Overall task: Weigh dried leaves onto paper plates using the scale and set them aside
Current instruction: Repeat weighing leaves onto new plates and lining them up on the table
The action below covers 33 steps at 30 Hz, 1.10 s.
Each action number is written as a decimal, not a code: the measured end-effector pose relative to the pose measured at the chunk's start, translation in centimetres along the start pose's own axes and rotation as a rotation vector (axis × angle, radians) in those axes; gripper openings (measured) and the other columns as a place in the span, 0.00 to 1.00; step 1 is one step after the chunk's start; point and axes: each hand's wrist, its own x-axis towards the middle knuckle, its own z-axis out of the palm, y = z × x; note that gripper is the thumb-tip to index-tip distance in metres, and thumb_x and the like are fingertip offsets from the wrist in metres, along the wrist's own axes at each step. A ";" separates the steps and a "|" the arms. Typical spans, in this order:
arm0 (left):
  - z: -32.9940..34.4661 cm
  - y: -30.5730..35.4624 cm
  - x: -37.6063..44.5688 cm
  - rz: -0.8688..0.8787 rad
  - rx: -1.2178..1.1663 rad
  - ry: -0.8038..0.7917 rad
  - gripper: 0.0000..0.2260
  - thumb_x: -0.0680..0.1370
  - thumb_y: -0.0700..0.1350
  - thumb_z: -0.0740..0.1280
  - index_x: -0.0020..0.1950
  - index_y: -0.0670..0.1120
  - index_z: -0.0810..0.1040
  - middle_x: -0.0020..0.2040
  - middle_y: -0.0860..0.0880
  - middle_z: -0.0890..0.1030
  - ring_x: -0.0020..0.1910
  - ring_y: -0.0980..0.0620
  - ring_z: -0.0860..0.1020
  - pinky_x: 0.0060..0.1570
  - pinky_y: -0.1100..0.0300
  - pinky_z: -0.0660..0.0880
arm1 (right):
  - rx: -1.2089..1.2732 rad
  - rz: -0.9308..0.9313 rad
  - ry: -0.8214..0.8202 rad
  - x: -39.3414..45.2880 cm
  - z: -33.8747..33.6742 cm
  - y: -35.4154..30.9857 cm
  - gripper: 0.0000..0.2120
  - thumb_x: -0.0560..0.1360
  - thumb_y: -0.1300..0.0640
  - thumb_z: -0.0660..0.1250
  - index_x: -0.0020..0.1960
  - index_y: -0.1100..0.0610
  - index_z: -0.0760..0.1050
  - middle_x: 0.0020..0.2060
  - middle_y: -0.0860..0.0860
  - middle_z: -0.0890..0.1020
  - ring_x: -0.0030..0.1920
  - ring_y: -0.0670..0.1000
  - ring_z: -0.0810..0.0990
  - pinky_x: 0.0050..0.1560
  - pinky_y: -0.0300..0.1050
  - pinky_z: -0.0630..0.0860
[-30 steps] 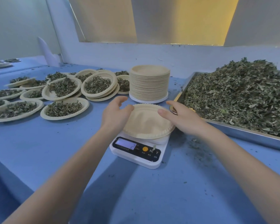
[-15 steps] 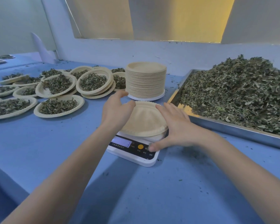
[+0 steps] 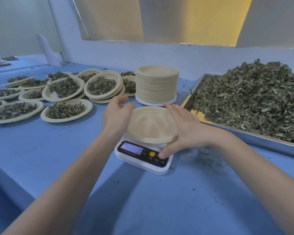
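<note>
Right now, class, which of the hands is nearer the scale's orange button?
The right hand: its thumb touches the scale panel just beside the orange button. The left hand is at the empty plate's far left rim.

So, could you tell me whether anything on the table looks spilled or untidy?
Yes: loose leaf crumbs lie scattered on the blue table between the scale and the metal tray. Some filled plates also overlap unevenly.

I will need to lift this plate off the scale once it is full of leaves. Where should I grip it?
Take the empty plate by its crimped rim at opposite left and right edges, fingers underneath. It overhangs the scale, so the rim is reachable, and the thin paper would probably sag in one hand.
</note>
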 end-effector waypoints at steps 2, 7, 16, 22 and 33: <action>-0.1 -0.1 0.0 0.001 -0.007 -0.001 0.15 0.75 0.46 0.64 0.62 0.52 0.75 0.57 0.56 0.76 0.59 0.56 0.73 0.59 0.56 0.69 | -0.003 -0.010 -0.004 -0.2 -0.1 0.1 0.67 0.56 0.33 0.76 0.75 0.46 0.31 0.76 0.47 0.38 0.75 0.47 0.36 0.75 0.55 0.40; -0.2 -0.3 -0.1 -0.002 -0.022 -0.005 0.17 0.75 0.46 0.65 0.64 0.51 0.74 0.59 0.55 0.76 0.57 0.56 0.72 0.55 0.59 0.67 | 0.008 -0.022 0.000 -0.3 -0.2 0.3 0.66 0.55 0.33 0.76 0.77 0.46 0.35 0.77 0.47 0.42 0.76 0.49 0.39 0.75 0.55 0.44; 1.0 2.1 -0.9 0.164 0.022 -0.001 0.15 0.75 0.44 0.64 0.62 0.51 0.74 0.57 0.57 0.77 0.60 0.58 0.74 0.59 0.60 0.68 | 0.186 0.001 0.009 -1.3 -1.9 1.0 0.64 0.53 0.32 0.72 0.76 0.44 0.36 0.76 0.41 0.42 0.75 0.43 0.42 0.75 0.49 0.45; 9.3 8.2 -1.3 0.322 0.156 -0.280 0.18 0.75 0.46 0.64 0.64 0.48 0.74 0.62 0.52 0.77 0.60 0.53 0.74 0.58 0.59 0.69 | 0.354 0.110 0.227 -2.3 -5.3 4.8 0.46 0.70 0.36 0.65 0.78 0.51 0.47 0.77 0.46 0.51 0.75 0.45 0.51 0.72 0.42 0.54; 25.3 9.5 -4.4 0.225 0.418 -0.652 0.22 0.78 0.47 0.60 0.71 0.45 0.65 0.63 0.43 0.74 0.59 0.43 0.74 0.52 0.53 0.73 | 0.075 0.502 0.211 -6.9 -7.0 18.1 0.49 0.65 0.34 0.70 0.77 0.53 0.55 0.73 0.55 0.63 0.69 0.55 0.68 0.61 0.45 0.67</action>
